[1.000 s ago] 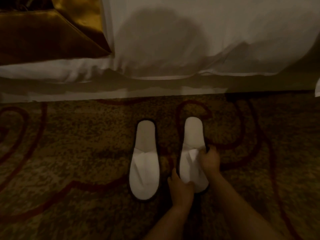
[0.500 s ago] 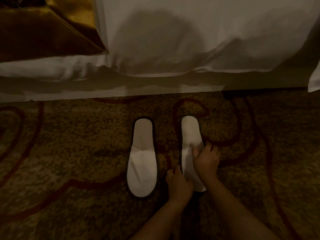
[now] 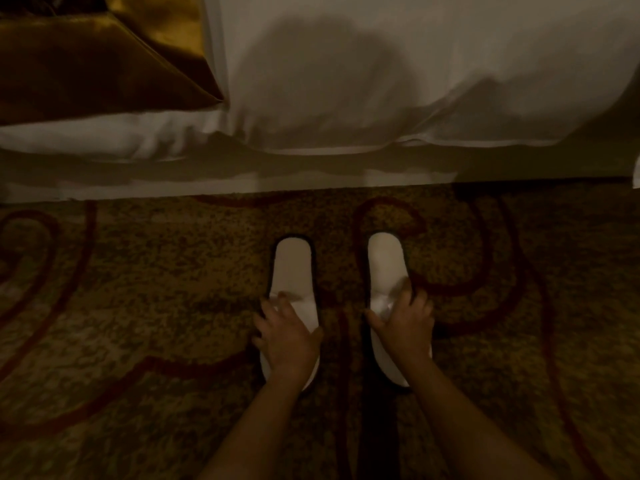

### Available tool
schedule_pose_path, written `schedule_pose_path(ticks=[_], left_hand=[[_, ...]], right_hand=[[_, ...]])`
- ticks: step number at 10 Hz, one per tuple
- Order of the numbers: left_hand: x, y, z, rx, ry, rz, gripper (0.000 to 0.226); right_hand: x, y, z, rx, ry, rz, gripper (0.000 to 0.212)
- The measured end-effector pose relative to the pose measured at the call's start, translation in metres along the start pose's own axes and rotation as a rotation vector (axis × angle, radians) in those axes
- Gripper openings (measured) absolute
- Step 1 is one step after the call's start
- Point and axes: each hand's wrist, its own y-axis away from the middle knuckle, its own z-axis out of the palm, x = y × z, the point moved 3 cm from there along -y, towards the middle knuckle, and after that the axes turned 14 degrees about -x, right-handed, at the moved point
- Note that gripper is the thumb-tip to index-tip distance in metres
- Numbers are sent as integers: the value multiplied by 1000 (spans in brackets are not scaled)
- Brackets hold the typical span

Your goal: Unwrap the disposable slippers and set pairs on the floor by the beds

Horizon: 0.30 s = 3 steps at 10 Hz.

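Two white disposable slippers with dark edging lie side by side on the patterned carpet, heels toward the bed. My left hand [image 3: 287, 337] lies over the toe part of the left slipper [image 3: 292, 268], fingers on its left edge and thumb on its right edge. In the same way, my right hand [image 3: 403, 327] spans the upper of the right slipper [image 3: 384, 265]. Both slippers are flat on the floor, parallel, a small gap apart. No wrapper is in view.
The bed [image 3: 346, 81], with white linen hanging over its side, fills the top of the view; its base [image 3: 311, 174] meets the carpet just beyond the slippers. A gold-brown cushion or runner [image 3: 86, 57] lies at the top left. Brown carpet with red swirls [image 3: 138, 306] spreads all around.
My left hand has moved off the right slipper onto the left one. My right hand stays on the right slipper, which has shifted slightly away from its mate.
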Motion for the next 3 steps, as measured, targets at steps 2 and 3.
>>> schedule_pose_path(ticks=[2,3], left_hand=[[5,3,4,18,-47,-22,93],[1,6,-1,24,-82,-42,92]], right_hand=[[-1,0,0,-12,17,11,97],[-2,5,-2,-30,-17,33,98]])
